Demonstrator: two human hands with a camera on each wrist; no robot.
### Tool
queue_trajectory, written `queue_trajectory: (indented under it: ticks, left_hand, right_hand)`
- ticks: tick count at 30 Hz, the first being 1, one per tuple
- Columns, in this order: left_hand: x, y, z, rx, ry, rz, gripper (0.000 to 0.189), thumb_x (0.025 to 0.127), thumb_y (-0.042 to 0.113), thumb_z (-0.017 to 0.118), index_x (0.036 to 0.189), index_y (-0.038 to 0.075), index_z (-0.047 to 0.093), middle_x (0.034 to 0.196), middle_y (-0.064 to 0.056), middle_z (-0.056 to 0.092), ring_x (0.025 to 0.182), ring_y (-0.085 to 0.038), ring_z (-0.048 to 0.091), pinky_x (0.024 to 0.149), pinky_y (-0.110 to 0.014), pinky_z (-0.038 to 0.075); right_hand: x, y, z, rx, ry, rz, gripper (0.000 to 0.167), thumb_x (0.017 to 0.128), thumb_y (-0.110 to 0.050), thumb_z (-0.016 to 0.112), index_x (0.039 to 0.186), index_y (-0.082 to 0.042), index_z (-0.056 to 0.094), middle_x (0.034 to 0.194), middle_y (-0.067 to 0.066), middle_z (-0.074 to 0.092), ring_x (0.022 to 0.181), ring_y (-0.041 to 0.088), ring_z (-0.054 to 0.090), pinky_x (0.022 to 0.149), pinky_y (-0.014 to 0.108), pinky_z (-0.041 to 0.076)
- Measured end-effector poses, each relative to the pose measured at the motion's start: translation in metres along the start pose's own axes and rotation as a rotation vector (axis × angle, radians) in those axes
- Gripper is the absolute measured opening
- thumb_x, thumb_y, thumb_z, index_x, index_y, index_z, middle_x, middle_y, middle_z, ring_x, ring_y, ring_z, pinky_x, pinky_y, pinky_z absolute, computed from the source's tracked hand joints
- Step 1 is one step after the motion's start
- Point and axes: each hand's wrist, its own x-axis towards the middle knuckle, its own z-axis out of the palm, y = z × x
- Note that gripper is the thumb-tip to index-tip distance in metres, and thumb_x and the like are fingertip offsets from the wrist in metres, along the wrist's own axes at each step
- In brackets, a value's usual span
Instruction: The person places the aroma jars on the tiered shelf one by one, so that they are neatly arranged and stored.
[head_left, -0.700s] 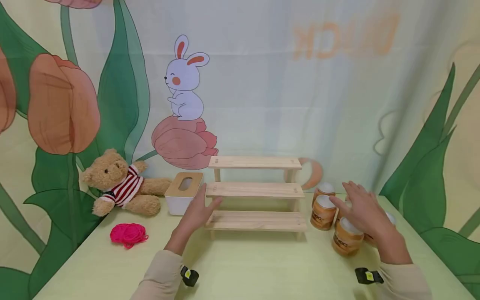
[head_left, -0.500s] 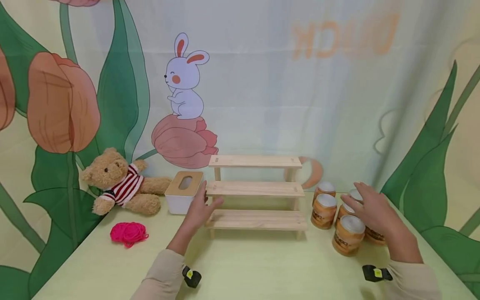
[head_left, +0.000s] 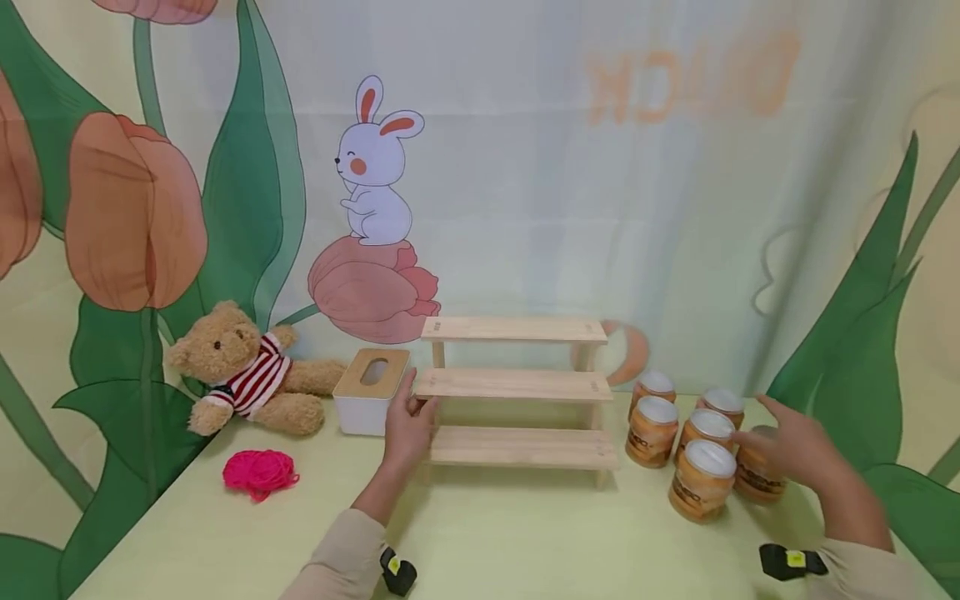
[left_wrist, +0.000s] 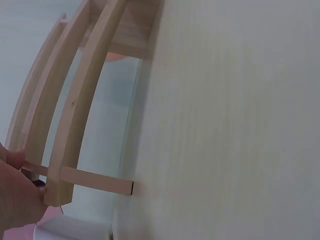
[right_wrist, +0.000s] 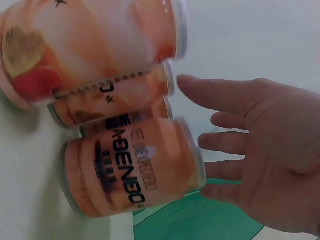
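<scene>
My left hand (head_left: 408,433) is at the left end of a three-tier wooden shelf (head_left: 513,384), gripping its frame by the middle plank. In the left wrist view the thumb (left_wrist: 15,159) lies against the wood, while the other fingers are mostly hidden. On the right, my right hand (head_left: 798,446) hovers at the rightmost can (head_left: 761,483), partly covering it. The right wrist view shows its fingers (right_wrist: 225,142) spread beside the lid of an orange can (right_wrist: 132,167), not curled round it. Several orange cans with pale lids stand upright in a cluster.
A white tissue box (head_left: 362,414) with a wooden lid stands left of the shelf. Further left sit a teddy bear (head_left: 251,371) in a striped shirt and a pink yarn bundle (head_left: 260,472). A printed curtain (head_left: 525,167) hangs behind the table (head_left: 525,542).
My right hand has moved right and lower, from above the cans to the rightmost one. My left hand's thumb and fingers have closed on the shelf's left end. The cans appear unmoved.
</scene>
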Motion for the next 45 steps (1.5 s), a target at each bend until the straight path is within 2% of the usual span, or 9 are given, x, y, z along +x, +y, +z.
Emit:
queue_trajectory:
  ticks: [7, 13, 19, 27, 32, 34, 37, 41, 45]
  left_hand:
    - [0.001, -0.005, 0.003, 0.07, 0.038, 0.053, 0.043, 0.101, 0.003, 0.058, 0.144, 0.003, 0.053, 0.082, -0.009, 0.06, 0.056, -0.008, 0.043, 0.049, -0.019, 0.037]
    - [0.001, 0.002, 0.002, 0.107, 0.023, 0.061, 0.042, 0.102, 0.006, 0.058, 0.144, 0.003, 0.052, 0.085, -0.011, 0.063, 0.059, -0.009, 0.044, 0.05, -0.02, 0.037]
    - [0.005, -0.004, 0.003, 0.098, 0.039, 0.039, 0.044, 0.102, 0.005, 0.058, 0.145, 0.005, 0.052, 0.08, -0.005, 0.058, 0.058, -0.008, 0.041, 0.05, -0.02, 0.036]
    - [0.003, -0.003, 0.002, 0.096, 0.047, 0.012, 0.044, 0.103, 0.006, 0.056, 0.146, 0.005, 0.05, 0.083, -0.009, 0.057, 0.057, -0.006, 0.039, 0.05, -0.019, 0.036]
    - [0.002, -0.002, 0.003, 0.091, 0.057, -0.001, 0.044, 0.103, 0.006, 0.057, 0.146, 0.007, 0.051, 0.088, -0.014, 0.058, 0.059, -0.007, 0.041, 0.051, -0.019, 0.038]
    - [0.002, -0.003, 0.003, 0.083, 0.06, -0.003, 0.044, 0.102, 0.006, 0.057, 0.146, 0.007, 0.051, 0.089, -0.014, 0.059, 0.059, -0.007, 0.041, 0.051, -0.018, 0.038]
    - [0.003, -0.004, 0.005, 0.072, 0.055, 0.007, 0.044, 0.103, 0.006, 0.057, 0.147, 0.006, 0.05, 0.092, -0.012, 0.061, 0.06, -0.007, 0.041, 0.051, -0.018, 0.039]
    - [0.004, -0.005, 0.006, 0.071, 0.048, 0.018, 0.044, 0.103, 0.007, 0.056, 0.147, 0.005, 0.05, 0.097, -0.011, 0.064, 0.061, -0.007, 0.042, 0.052, -0.018, 0.039]
    - [0.002, -0.006, 0.006, 0.075, 0.051, 0.005, 0.044, 0.103, 0.007, 0.056, 0.147, 0.005, 0.05, 0.098, -0.012, 0.065, 0.062, -0.007, 0.042, 0.052, -0.018, 0.039]
  right_hand:
    - [-0.006, 0.027, -0.003, 0.058, -0.021, -0.013, 0.09, 0.094, -0.039, 0.069, 0.145, 0.02, 0.024, 0.137, 0.05, 0.033, 0.118, 0.066, 0.039, 0.086, 0.067, 0.044]
    - [-0.009, 0.046, 0.002, 0.136, -0.013, -0.028, 0.097, 0.089, -0.04, 0.075, 0.149, 0.017, 0.023, 0.14, 0.047, 0.034, 0.12, 0.061, 0.043, 0.084, 0.06, 0.048]
    - [-0.016, 0.058, 0.007, 0.287, -0.055, 0.018, 0.093, 0.094, -0.036, 0.072, 0.149, 0.018, 0.021, 0.142, 0.046, 0.034, 0.124, 0.054, 0.045, 0.077, 0.028, 0.052]
    - [-0.016, 0.076, 0.02, 0.496, -0.136, 0.07, 0.086, 0.097, -0.031, 0.069, 0.15, 0.018, 0.021, 0.141, 0.04, 0.041, 0.103, 0.0, 0.052, 0.087, 0.033, 0.051]
    - [-0.018, 0.081, 0.029, 0.61, -0.129, 0.076, 0.085, 0.099, -0.028, 0.067, 0.152, 0.016, 0.017, 0.143, 0.038, 0.04, 0.099, -0.009, 0.051, 0.087, 0.027, 0.05]
    - [-0.018, 0.083, 0.032, 0.635, -0.12, 0.079, 0.085, 0.099, -0.028, 0.066, 0.153, 0.013, 0.017, 0.142, 0.033, 0.043, 0.099, -0.011, 0.052, 0.086, 0.026, 0.051]
    - [-0.018, 0.088, 0.034, 0.704, -0.098, 0.09, 0.083, 0.098, -0.026, 0.067, 0.154, 0.011, 0.017, 0.13, 0.006, 0.058, 0.1, -0.011, 0.053, 0.085, 0.025, 0.052]
    - [-0.018, 0.093, 0.033, 0.827, -0.076, 0.1, 0.073, 0.097, -0.02, 0.068, 0.155, -0.001, 0.028, 0.111, -0.026, 0.056, 0.1, -0.009, 0.056, 0.083, 0.023, 0.052]
    - [-0.019, 0.09, 0.028, 0.926, -0.044, 0.094, 0.048, 0.097, -0.015, 0.068, 0.142, -0.022, 0.053, 0.108, -0.029, 0.058, 0.098, -0.008, 0.058, 0.08, 0.024, 0.054]
